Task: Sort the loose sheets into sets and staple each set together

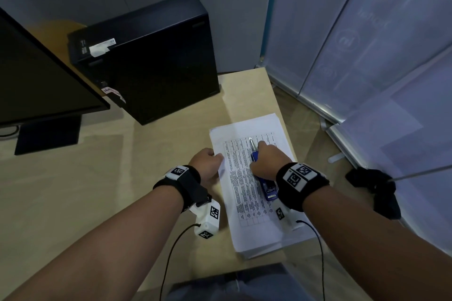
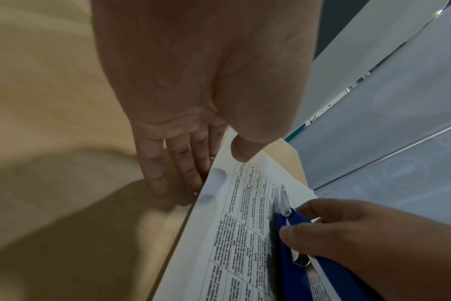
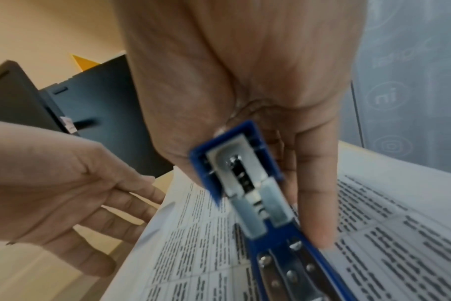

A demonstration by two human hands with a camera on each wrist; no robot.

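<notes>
A stack of printed sheets point(image 1: 241, 186) with a table of text lies at the desk's right end. On top of it lies a blue stapler point(image 1: 268, 190), its metal nose pointing away from me. My right hand point(image 1: 269, 161) grips the stapler from above, fingers curled over it point(image 2: 291, 250); one finger runs along its side down to the paper point(image 3: 319, 213). My left hand point(image 1: 212, 161) is at the stack's left edge. Its thumb point(image 2: 245, 150) lies on the top sheet point(image 2: 234, 234) and its fingers point(image 2: 185, 169) reach under the edge, pinching it.
A black computer case point(image 1: 151, 63) stands behind the stack, with a dark monitor point(image 1: 36, 76) at the far left. The stack lies close to the right edge of the desk point(image 1: 97, 178). Frosted glass panels point(image 1: 367, 44) stand to the right, beside a black object point(image 1: 376, 190).
</notes>
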